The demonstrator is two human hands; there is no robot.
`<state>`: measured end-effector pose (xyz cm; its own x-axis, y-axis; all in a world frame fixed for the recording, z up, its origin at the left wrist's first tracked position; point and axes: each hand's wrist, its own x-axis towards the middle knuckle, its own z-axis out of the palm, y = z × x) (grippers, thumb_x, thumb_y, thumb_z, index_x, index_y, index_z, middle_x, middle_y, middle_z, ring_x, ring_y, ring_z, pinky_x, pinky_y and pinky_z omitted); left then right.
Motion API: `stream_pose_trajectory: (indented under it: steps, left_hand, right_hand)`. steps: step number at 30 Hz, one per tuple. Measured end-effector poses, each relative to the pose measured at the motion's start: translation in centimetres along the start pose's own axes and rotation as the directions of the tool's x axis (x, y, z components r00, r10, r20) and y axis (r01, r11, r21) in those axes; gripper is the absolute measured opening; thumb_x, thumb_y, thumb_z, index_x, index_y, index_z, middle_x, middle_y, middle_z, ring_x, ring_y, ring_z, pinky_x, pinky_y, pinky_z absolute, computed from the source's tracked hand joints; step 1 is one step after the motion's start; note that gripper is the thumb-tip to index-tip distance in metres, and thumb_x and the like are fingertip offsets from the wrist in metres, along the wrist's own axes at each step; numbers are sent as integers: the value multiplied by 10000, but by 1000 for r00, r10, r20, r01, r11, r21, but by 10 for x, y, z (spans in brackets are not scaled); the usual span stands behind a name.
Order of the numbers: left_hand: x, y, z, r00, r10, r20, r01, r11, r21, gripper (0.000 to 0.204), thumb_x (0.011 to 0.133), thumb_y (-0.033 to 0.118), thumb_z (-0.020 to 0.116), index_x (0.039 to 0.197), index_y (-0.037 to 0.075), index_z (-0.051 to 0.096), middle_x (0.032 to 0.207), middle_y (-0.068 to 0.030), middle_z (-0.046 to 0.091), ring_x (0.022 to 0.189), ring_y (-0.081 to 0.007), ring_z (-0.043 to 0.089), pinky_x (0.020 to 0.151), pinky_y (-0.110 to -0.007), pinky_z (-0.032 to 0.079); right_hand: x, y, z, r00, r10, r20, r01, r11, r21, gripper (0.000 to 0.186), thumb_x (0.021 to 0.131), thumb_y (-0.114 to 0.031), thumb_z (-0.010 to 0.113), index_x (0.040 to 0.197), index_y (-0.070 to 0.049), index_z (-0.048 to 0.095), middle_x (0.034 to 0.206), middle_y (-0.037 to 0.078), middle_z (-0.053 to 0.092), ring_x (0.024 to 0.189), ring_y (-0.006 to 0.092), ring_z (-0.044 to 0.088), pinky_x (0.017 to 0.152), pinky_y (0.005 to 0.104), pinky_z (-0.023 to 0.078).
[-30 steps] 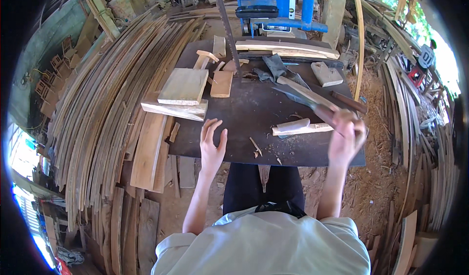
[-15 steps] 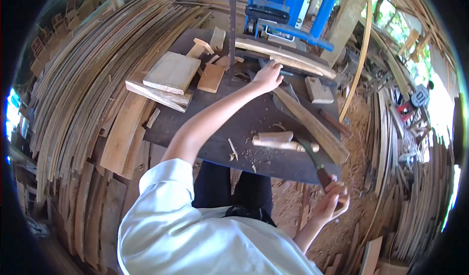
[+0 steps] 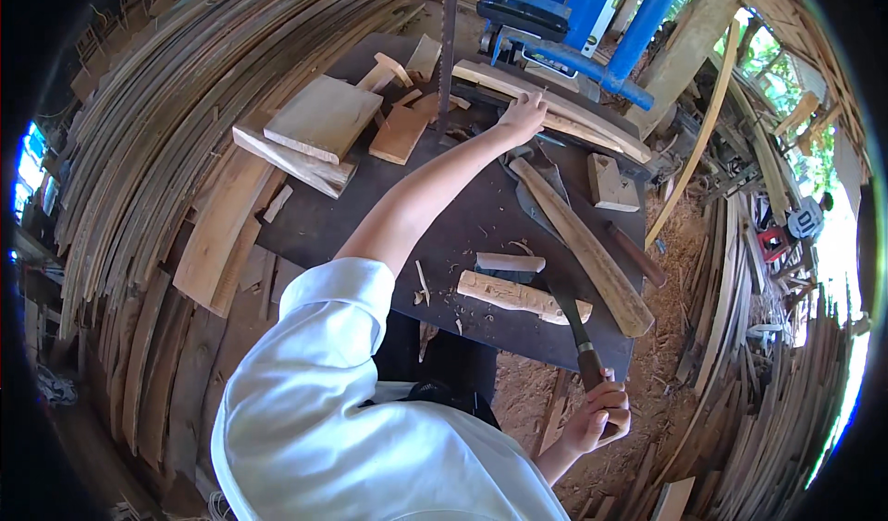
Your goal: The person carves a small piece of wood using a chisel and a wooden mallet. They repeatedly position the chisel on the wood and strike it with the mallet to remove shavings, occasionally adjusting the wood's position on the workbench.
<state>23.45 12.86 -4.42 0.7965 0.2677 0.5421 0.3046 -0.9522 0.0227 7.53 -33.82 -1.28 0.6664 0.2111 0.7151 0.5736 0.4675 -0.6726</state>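
Dark table [image 3: 430, 230]: left hand [image 3: 524, 119] stretched across, by pale beam [image 3: 495, 79], grip unclear; right hand [image 3: 597, 419] low, gripping knife [image 3: 580, 334].

The person wears a loose white shirt [image 3: 351, 456] that looks a little blue in the shade. Its cloth is plain and shiny, with soft folds and wrinkles all over. The left sleeve [image 3: 338, 290] is short and wide, with a thick band at its end — it looks turned up. The trousers [image 3: 462, 359] are very dark, almost black. A bunched black thing [image 3: 449, 395] sits at the waist — too dark to tell what. The 2 forearms are bare, and so are the left hand [image 3: 524, 116] and right hand [image 3: 603, 415].
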Motion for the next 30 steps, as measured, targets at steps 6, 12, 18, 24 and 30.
stream_pose_trajectory:
  steps: [6, 12, 18, 24, 30]
  left_hand:
    - [-10, -16, -20, 989, 124, -74, -114, 985, 131, 353, 901, 319, 548, 1063, 6, 526, 1143, -168, 509, 1097, -313, 511, 861, -450, 474]
    - [-89, 35, -108, 987, -116, 111, 153, 886, -437, 340, 948, 319, 518, 968, -20, 537, 762, -127, 632, 707, -264, 634, 621, -364, 472]
    - [-204, 31, -176, 963, -100, 250, 267, 462, -846, 309, 947, 272, 554, 1083, -3, 584, 755, -41, 621, 678, -91, 576, 633, -253, 469]
    - [-260, 7, -213, 910, -266, 318, 401, 375, -836, 289, 936, 232, 576, 1080, -19, 589, 785, -35, 632, 693, -65, 566, 628, -201, 449]
    - [-296, 6, -224, 903, -371, 218, 376, 431, -821, 241, 918, 186, 603, 1068, -3, 607, 815, -43, 648, 724, -61, 581, 624, -194, 451]
  right_hand:
    - [1, 0, 4, 1000, -16, 17, 16, 1000, 6, 335, 858, -301, 649, 686, -88, 456, 595, 15, 465, 603, 173, 511, 833, 478, 419]
    - [-5, 2, 2, 999, -36, 32, 36, 999, -7, 297, 860, -246, 641, 693, -79, 462, 612, 27, 495, 610, 180, 525, 838, 481, 426]
    - [-1, -5, 13, 997, -52, 51, 53, 998, -22, 254, 862, -186, 620, 698, -69, 465, 625, 38, 504, 630, 180, 528, 855, 478, 428]
    - [-2, -12, 20, 995, -44, 85, 49, 997, -63, 199, 866, -112, 593, 719, -55, 470, 674, 64, 536, 663, 188, 536, 888, 493, 420]
    - [-4, -18, 28, 996, -19, 88, 27, 995, -92, 192, 855, -86, 595, 713, -57, 470, 676, 63, 541, 680, 189, 546, 917, 501, 408]
